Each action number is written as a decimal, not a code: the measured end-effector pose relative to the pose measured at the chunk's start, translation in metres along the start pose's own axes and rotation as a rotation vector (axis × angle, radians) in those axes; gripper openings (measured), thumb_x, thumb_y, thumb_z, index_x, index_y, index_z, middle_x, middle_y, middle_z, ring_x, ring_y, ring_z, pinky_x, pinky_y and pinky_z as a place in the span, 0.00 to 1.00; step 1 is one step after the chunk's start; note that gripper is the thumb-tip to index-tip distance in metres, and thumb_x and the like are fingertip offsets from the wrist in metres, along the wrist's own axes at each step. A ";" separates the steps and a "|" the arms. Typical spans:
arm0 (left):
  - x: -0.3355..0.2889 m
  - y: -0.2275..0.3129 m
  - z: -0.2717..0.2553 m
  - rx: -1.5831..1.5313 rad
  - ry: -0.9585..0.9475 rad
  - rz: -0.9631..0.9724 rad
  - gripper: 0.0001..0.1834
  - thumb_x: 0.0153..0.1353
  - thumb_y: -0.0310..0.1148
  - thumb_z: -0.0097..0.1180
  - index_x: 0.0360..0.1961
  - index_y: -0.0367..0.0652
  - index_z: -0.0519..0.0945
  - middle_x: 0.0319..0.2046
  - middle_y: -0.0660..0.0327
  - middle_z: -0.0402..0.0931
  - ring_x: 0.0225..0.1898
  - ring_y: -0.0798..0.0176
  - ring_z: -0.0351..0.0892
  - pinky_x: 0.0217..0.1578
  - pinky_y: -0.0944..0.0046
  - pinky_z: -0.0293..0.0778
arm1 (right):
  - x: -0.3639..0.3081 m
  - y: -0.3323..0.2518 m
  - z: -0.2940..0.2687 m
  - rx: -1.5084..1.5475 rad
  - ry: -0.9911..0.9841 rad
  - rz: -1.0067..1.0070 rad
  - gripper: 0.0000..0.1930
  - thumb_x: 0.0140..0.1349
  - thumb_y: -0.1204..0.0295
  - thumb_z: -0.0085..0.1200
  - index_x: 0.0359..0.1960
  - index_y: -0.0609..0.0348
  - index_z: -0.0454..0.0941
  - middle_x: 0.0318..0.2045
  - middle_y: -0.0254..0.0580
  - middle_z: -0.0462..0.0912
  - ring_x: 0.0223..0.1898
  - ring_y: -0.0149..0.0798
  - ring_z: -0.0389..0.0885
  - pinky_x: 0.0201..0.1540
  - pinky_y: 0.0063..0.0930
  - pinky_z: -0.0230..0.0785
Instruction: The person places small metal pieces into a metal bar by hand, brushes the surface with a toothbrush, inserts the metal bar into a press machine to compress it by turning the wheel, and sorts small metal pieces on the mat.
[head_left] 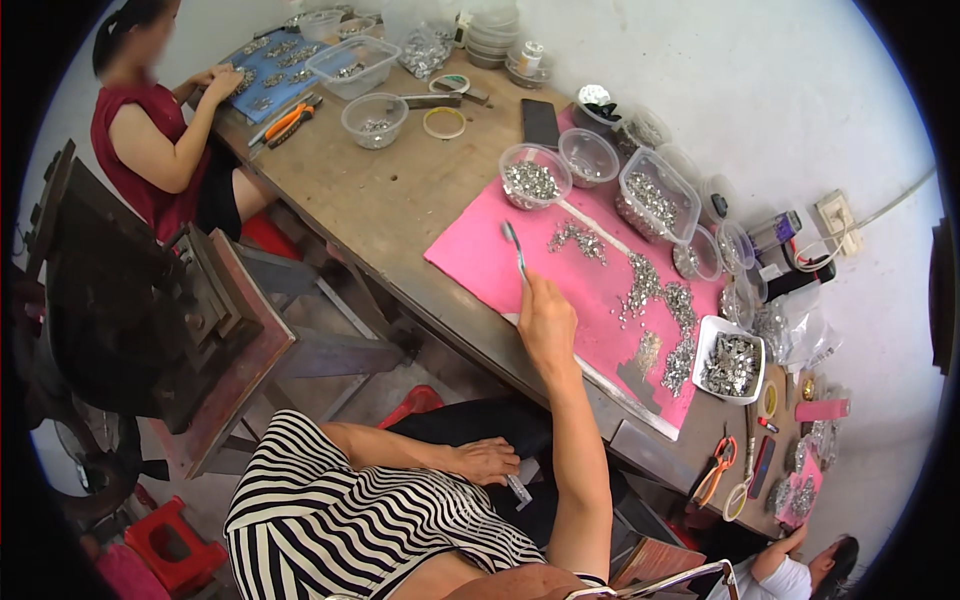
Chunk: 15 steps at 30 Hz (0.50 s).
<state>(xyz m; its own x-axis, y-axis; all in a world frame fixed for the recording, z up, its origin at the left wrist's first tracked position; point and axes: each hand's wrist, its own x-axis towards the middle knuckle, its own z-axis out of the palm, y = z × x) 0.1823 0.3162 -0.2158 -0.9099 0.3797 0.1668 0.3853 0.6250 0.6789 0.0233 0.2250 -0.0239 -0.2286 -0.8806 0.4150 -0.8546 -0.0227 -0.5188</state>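
Observation:
My right hand [548, 325] is closed around the handle of a toothbrush [516, 250], its bristle head tilted up over the left part of a pink mat [470, 245]. Loose small silvery metal pieces [641, 290] lie in piles on the mat, to the right of the brush. A clear round tub [535, 180] of the same pieces stands just beyond the brush head. Down at my lap, my left hand [485, 461] has its fingers curled over a small pale, silvery strip [518, 490]; the fingers hide part of it.
Clear tubs [658, 195] and a white tray [731, 362] of metal pieces line the mat's far and right sides. Orange-handled pliers [717, 468] lie at right. A dark phone [540, 123] rests beyond the mat. Two people work at the table's ends, left and lower right.

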 end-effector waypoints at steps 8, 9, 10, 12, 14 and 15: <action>0.000 0.006 0.001 -0.020 -0.013 0.030 0.18 0.64 0.42 0.57 0.50 0.44 0.77 0.43 0.58 0.73 0.48 0.53 0.73 0.56 0.50 0.64 | 0.023 -0.004 0.011 0.106 0.143 0.129 0.11 0.63 0.76 0.53 0.46 0.67 0.79 0.32 0.59 0.82 0.32 0.60 0.83 0.34 0.50 0.76; -0.001 0.004 0.002 -0.038 0.044 0.043 0.18 0.62 0.42 0.59 0.49 0.43 0.78 0.42 0.58 0.73 0.49 0.53 0.73 0.55 0.50 0.65 | 0.022 0.001 0.028 0.023 0.074 0.123 0.10 0.62 0.76 0.53 0.43 0.67 0.79 0.33 0.59 0.82 0.32 0.59 0.83 0.34 0.50 0.75; -0.001 0.001 0.006 -0.059 0.099 0.060 0.19 0.60 0.42 0.60 0.47 0.42 0.79 0.41 0.58 0.73 0.49 0.53 0.73 0.54 0.51 0.65 | 0.023 -0.009 0.038 -0.064 0.004 0.121 0.08 0.61 0.77 0.53 0.40 0.67 0.79 0.33 0.59 0.82 0.32 0.59 0.83 0.35 0.50 0.75; -0.003 -0.006 0.013 -0.082 0.249 0.101 0.17 0.59 0.40 0.61 0.47 0.43 0.79 0.43 0.58 0.75 0.51 0.53 0.73 0.55 0.49 0.65 | 0.008 -0.031 0.046 0.334 -0.224 -0.331 0.11 0.65 0.73 0.54 0.45 0.66 0.82 0.34 0.58 0.83 0.38 0.58 0.83 0.38 0.44 0.76; 0.003 0.002 -0.009 -0.095 0.421 0.118 0.19 0.57 0.40 0.63 0.48 0.45 0.80 0.45 0.60 0.77 0.51 0.54 0.74 0.55 0.49 0.66 | -0.008 -0.063 0.025 0.437 -0.240 -0.113 0.12 0.64 0.74 0.58 0.47 0.64 0.82 0.37 0.56 0.84 0.40 0.55 0.84 0.41 0.42 0.76; 0.005 -0.001 -0.012 -0.108 0.414 0.125 0.19 0.57 0.40 0.63 0.48 0.45 0.80 0.45 0.60 0.77 0.51 0.54 0.74 0.55 0.49 0.66 | -0.015 -0.065 0.019 0.351 -0.195 -0.053 0.12 0.63 0.74 0.59 0.48 0.64 0.82 0.38 0.55 0.85 0.39 0.54 0.84 0.41 0.41 0.76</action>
<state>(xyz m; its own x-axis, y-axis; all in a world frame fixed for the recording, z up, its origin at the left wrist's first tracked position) 0.1761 0.3095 -0.2072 -0.8507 0.1287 0.5096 0.4978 0.5084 0.7026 0.0908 0.2309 -0.0104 -0.0672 -0.9464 0.3160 -0.6437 -0.2009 -0.7385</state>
